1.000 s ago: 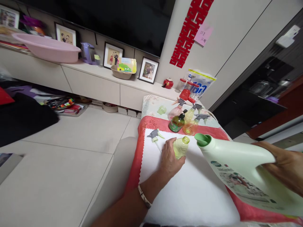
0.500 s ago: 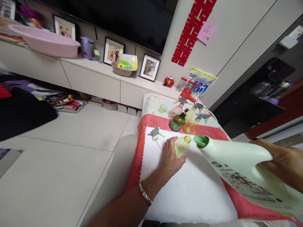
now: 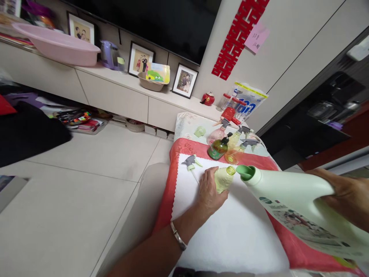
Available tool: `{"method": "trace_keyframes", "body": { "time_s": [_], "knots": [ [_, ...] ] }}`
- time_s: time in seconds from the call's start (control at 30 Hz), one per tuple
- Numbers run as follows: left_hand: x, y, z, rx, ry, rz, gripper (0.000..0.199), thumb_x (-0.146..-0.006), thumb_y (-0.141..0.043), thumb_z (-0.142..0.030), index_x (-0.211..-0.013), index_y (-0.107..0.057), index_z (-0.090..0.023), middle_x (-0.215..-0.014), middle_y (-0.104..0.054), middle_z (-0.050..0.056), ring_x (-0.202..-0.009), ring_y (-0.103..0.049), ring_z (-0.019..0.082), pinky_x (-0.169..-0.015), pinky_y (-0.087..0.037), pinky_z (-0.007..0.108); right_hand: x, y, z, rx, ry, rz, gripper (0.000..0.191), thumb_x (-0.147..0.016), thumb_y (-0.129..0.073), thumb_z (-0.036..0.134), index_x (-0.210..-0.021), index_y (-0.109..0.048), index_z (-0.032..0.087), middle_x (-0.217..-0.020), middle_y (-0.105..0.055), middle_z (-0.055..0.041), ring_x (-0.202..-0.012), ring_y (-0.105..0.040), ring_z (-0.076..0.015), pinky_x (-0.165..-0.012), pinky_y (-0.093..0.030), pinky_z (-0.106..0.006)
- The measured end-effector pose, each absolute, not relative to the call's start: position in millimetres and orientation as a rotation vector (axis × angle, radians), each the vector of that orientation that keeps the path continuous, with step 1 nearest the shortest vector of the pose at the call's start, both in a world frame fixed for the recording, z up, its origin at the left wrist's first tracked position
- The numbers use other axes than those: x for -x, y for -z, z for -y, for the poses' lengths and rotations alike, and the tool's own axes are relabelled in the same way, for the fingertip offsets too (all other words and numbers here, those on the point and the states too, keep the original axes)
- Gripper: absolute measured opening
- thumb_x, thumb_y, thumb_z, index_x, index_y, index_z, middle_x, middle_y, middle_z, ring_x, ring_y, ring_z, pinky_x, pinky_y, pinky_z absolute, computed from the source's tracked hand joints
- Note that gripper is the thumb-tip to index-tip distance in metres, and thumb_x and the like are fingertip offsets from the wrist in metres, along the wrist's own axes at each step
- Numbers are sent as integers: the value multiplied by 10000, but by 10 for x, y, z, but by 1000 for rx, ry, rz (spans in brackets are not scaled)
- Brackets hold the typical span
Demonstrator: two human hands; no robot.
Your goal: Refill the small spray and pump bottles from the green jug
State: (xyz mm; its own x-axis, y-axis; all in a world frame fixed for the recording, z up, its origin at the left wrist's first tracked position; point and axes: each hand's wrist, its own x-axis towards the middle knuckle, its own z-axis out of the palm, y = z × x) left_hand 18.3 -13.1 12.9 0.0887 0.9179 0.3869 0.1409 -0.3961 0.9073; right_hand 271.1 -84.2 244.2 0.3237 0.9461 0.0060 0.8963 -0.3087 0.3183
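My left hand (image 3: 211, 189) is closed round a small yellow spray bottle (image 3: 223, 179) with its top off, tilted so the open neck faces right. By its handle, my right hand (image 3: 347, 194) grips a large pale green detergent jug (image 3: 294, 188), tipped on its side. The jug's green spout sits close beside the bottle's neck; whether they touch I cannot tell, and no liquid shows between them. A grey and green spray trigger head (image 3: 190, 162) with its tube lies on the white cloth (image 3: 230, 234), left of my left hand.
Behind the hands stand a dark green pump bottle (image 3: 218, 149), an orange spray bottle (image 3: 235, 155) and a pink spray bottle (image 3: 216, 135). A light green cap (image 3: 200, 131) lies on the table's far part. Along the wall runs a low cabinet (image 3: 115, 90).
The yellow bottle's neck and the jug's spout are slightly closer together. The whole view has shifted a little; both hands keep their grips.
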Motion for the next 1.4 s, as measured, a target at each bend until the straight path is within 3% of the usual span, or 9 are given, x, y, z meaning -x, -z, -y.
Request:
{"method": "trace_keyframes", "body": {
  "time_s": [0.27,1.0,1.4],
  "knots": [
    [-179,-137,133,-1653,-1361,-1062,737,-657,-708,-100,-1309,-389,-227,-1266,-555,112,-1213,-532,320,-1065,-441,532,-2722,-2452,796,-2314,-294,-1639,525,-641,-495,422,-1148,-633,414,-745,-666,48,-624,-647,-213,-531,-409,-249],
    [-180,-126,127,-1657,-1348,-1064,767,-642,-716,-106,-1320,-388,-252,-1276,-551,97,-1221,-533,315,-1072,-439,513,-2673,-2508,751,-2294,-261,-1679,527,-633,-493,411,-1139,-639,380,-789,-672,33,-684,-653,-219,-553,-412,-257],
    [-173,-153,131,-1658,-1349,-1065,760,-644,-716,-100,-1321,-393,-224,-1280,-555,112,-1221,-527,313,-1078,-436,506,-2673,-2569,691,-2275,-285,-1535,535,-664,-541,415,-1195,-587,455,-817,-665,65,-704,-647,-200,-558,-420,-258]
  ]
}}
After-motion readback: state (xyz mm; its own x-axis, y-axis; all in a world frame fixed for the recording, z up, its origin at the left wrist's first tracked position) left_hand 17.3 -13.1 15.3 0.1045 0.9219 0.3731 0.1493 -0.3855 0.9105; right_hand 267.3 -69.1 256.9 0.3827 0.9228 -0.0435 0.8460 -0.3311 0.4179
